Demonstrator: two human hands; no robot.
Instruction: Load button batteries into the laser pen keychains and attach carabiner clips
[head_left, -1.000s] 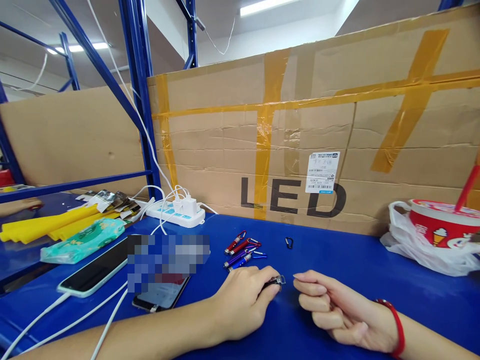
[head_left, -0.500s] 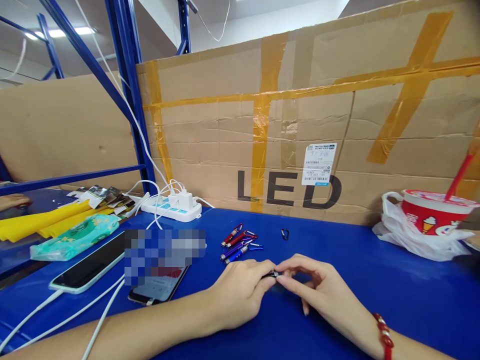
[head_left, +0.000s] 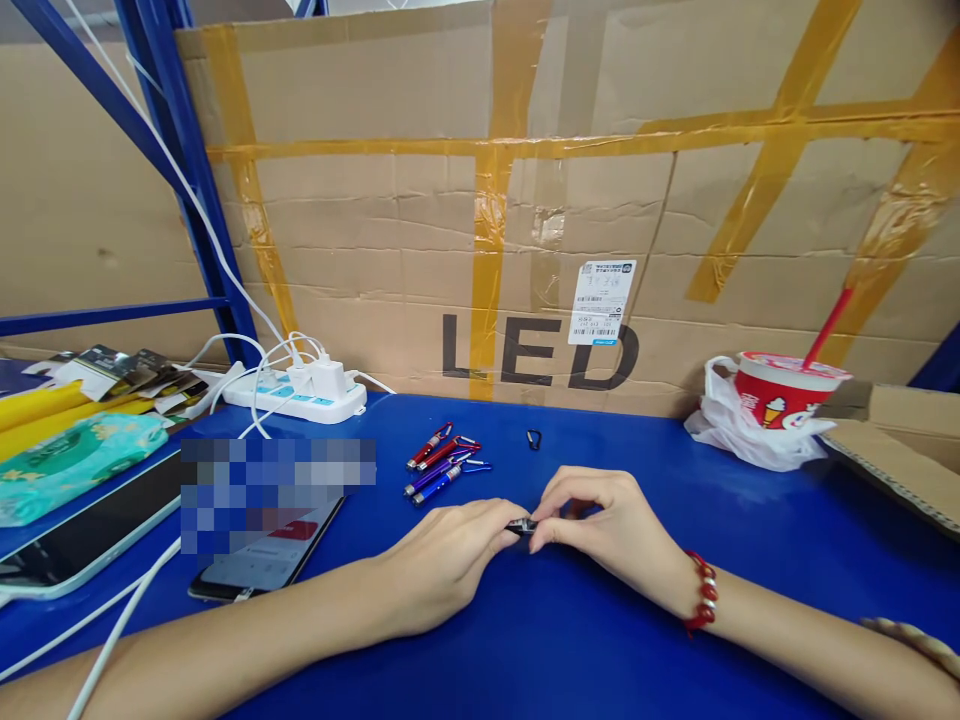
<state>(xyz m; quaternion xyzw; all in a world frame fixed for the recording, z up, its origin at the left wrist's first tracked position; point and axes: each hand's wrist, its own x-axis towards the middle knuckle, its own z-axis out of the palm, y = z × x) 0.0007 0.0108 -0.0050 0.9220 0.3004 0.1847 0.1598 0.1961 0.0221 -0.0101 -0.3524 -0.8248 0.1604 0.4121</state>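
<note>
Before me, my left hand (head_left: 457,560) is closed around a small black keychain flashlight (head_left: 519,526), of which only a short black and silver piece shows between my hands. The thumb and index finger of my right hand (head_left: 600,510) pinch at its exposed end. Beyond my left hand lie several similar keychain flashlights, red (head_left: 431,447), purple (head_left: 431,480) and blue (head_left: 441,487), with coloured carabiner clips at their ends. A loose black carabiner (head_left: 534,439) rests on the blue tabletop (head_left: 517,640), behind my right hand.
Two phones (head_left: 97,515) (head_left: 262,560) lie at left near white cables and a power strip (head_left: 315,400). A green tissue pack (head_left: 82,465) and yellow items (head_left: 37,405) sit further left. A red cup (head_left: 780,390) in a plastic bag stands right, before a large cardboard sheet (head_left: 375,250).
My view has tilted down and turned a little right, so everything sits further left in it. Both hands stay together at the black flashlight; my right fingertips have shifted slightly on its end.
</note>
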